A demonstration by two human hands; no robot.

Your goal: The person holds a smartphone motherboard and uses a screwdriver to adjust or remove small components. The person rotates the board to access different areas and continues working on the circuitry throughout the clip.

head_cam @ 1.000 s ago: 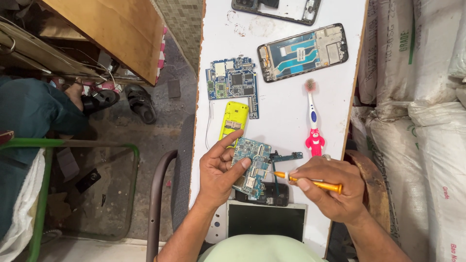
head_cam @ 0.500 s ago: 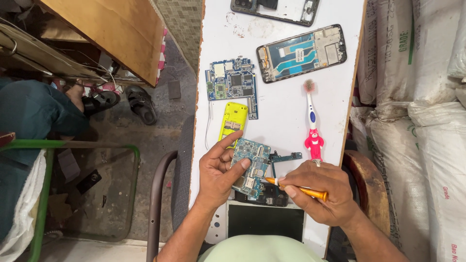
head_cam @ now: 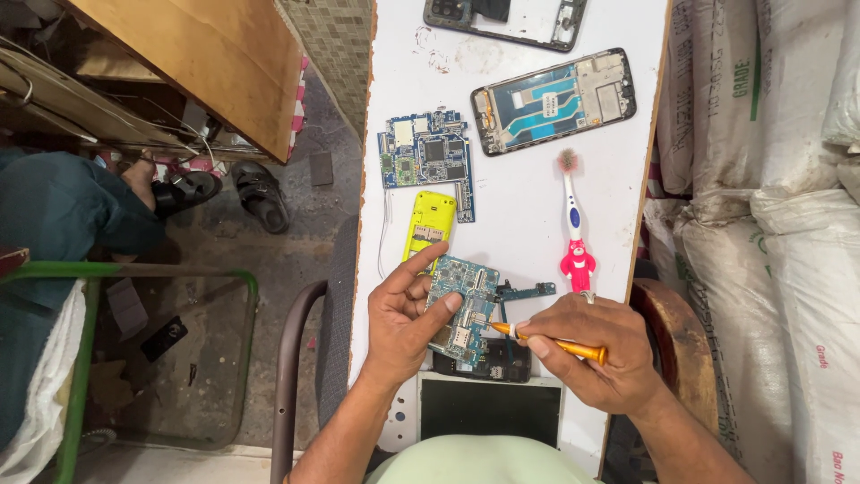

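Fingers of the left hand [head_cam: 408,318] are being curled around a small green circuit board [head_cam: 461,305], which is being pinched between the thumb on its near face and the fingertips along its far edge and held tilted just above the white table [head_cam: 520,224]. The left forearm is being angled up from the lower edge of the view, with the wrist bent slightly inward. An orange-handled screwdriver [head_cam: 551,342] is being gripped in the right hand [head_cam: 591,350], pen-fashion, between thumb and forefinger, with the other fingers folded beneath; its tip is being pressed against the right edge of the held board. The right forearm is being brought in from the lower right corner. Under the two hands, a dark phone part [head_cam: 488,363] is lying on the table, touching a tablet-like screen [head_cam: 488,408] at the near edge. Just beyond the left hand, a yellow phone shell [head_cam: 428,226] is lying flat, with a larger blue circuit board [head_cam: 428,157] beside it. A pink-handled toothbrush [head_cam: 573,224] and an opened phone frame [head_cam: 554,100] are resting farther back.
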